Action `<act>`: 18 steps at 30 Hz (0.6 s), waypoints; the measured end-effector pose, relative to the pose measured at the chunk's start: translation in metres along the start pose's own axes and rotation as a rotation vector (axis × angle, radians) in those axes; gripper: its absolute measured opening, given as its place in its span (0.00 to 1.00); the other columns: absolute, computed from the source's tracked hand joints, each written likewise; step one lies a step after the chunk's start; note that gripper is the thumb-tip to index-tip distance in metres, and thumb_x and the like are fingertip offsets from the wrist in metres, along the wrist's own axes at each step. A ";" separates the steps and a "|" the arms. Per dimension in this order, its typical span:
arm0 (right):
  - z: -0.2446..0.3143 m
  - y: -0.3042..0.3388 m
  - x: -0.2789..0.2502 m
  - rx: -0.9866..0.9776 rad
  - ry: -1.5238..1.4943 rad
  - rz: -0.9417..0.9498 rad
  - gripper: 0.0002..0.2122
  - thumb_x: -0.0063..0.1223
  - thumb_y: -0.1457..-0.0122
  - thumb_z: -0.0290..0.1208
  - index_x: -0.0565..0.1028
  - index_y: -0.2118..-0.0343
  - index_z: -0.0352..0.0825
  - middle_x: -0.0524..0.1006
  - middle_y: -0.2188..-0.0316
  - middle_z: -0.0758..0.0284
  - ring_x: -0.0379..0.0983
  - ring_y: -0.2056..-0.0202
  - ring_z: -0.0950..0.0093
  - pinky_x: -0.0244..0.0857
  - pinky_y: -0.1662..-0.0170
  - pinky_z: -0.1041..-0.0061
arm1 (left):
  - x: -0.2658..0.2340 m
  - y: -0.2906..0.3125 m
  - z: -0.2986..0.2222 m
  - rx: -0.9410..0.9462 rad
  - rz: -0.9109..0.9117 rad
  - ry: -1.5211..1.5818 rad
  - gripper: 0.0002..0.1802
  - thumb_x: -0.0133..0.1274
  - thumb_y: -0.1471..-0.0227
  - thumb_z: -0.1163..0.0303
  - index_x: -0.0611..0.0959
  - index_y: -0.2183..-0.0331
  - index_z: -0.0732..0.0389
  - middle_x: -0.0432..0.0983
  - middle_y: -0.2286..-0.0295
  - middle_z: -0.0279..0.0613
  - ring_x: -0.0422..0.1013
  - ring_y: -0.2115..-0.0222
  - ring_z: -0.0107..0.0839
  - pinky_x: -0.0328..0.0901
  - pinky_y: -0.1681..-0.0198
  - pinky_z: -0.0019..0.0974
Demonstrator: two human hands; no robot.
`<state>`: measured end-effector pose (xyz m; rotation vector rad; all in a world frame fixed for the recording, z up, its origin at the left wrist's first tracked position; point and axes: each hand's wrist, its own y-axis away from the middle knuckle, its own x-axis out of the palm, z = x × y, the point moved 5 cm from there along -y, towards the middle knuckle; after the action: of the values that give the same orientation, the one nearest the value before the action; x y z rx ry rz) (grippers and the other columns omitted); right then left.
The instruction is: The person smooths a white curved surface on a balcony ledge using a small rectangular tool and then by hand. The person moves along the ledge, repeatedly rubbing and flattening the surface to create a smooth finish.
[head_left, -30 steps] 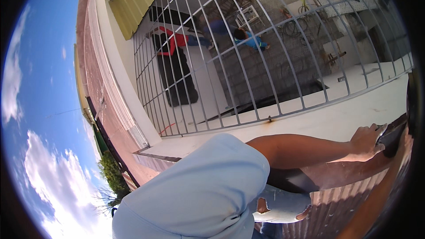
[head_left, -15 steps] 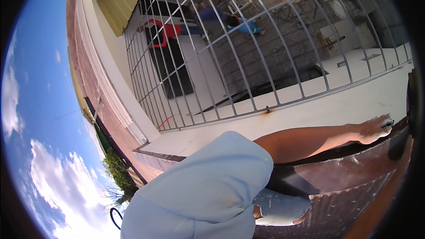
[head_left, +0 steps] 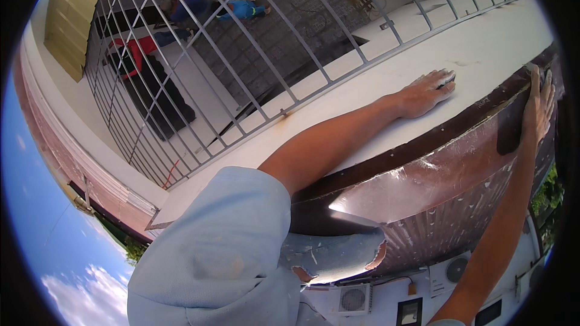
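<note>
My left arm, in a light blue sleeve, reaches across to the white wall ledge (head_left: 483, 42). At its end my left hand (head_left: 426, 93) rests on the ledge with bent fingers. Something small, whitish and dark, shows at its fingertips, too small to name. My right hand (head_left: 536, 111) lies with fingers stretched out on the far right end of the brown metal sheet (head_left: 417, 178), near its dark upper edge. A grey metal grille (head_left: 329, 81) rises from the ledge beyond my left hand.
Behind the grille are a person in red (head_left: 140, 51) and a person in blue (head_left: 241, 9). My knee in torn jeans (head_left: 332, 253) is by the brown sheet. Air conditioner units (head_left: 354, 299) hang on a wall far below. Yellow corrugated sheeting (head_left: 72, 21) stands at upper left.
The view has shifted, so the grille and people appear further up and left. My left hand now rests higher on the ledge. My right hand has come into view on the brown sheet.
</note>
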<state>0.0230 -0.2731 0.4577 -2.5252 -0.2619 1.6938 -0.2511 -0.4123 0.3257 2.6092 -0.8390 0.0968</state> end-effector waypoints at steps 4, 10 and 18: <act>-0.025 0.007 0.018 0.330 -0.241 0.057 0.41 0.33 0.41 0.75 0.56 0.28 0.58 0.52 0.25 0.71 0.43 0.25 0.67 0.35 0.27 0.48 | -0.027 0.112 0.111 -0.389 -0.040 0.000 0.45 0.26 0.32 0.35 0.50 0.29 0.57 0.40 0.28 0.48 0.35 0.27 0.45 0.33 0.25 0.45; -0.004 0.004 -0.005 0.355 -0.367 0.045 0.43 0.36 0.42 0.76 0.56 0.27 0.57 0.51 0.25 0.68 0.43 0.25 0.66 0.33 0.27 0.48 | -0.070 0.297 0.287 -0.826 -0.147 0.069 0.47 0.31 0.33 0.34 0.51 0.28 0.59 0.41 0.28 0.52 0.40 0.28 0.44 0.37 0.27 0.43; 0.007 0.000 -0.011 0.337 -0.385 0.098 0.45 0.35 0.45 0.78 0.57 0.28 0.57 0.52 0.25 0.68 0.41 0.25 0.64 0.31 0.28 0.45 | -0.045 0.116 0.211 -0.542 -0.024 0.074 0.44 0.25 0.30 0.38 0.43 0.28 0.59 0.35 0.27 0.44 0.37 0.27 0.37 0.36 0.26 0.41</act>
<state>0.0126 -0.2752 0.4653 -1.9955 0.1188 2.0526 -0.3657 -0.5556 0.1643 2.0929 -0.6904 -0.0374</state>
